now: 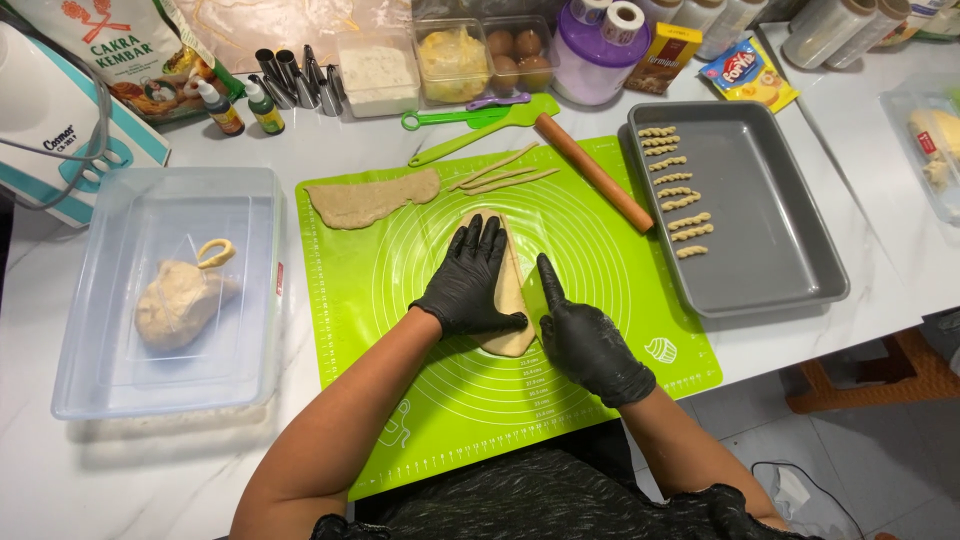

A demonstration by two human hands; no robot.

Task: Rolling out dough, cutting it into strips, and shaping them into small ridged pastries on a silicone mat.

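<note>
Left hand [470, 282] pressed flat, fingers spread; right hand [585, 335] apparently pinching, forefinger extended.

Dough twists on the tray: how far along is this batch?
Done: about ten twisted pieces line the grey baking tray's left side. In hand: left hand flat on a rolled dough sheet, right hand at its edge. Left: cut strips, another sheet, a dough lump in the clear tub.

Twisted dough sticks [672, 190] in grey baking tray [770, 230]: ten. Cut dough strips [500, 175] on green mat [600, 330]: three. Flat dough sheets: two, one [372, 199] at mat's far edge, one [513, 290] under the gloves. Eggs [518, 55] in clear tub: four. Small dye bottles [240, 107]: two. Rolling pin [592, 170]: one. Lidded clear box [165, 290] with dough lump: one.
</note>
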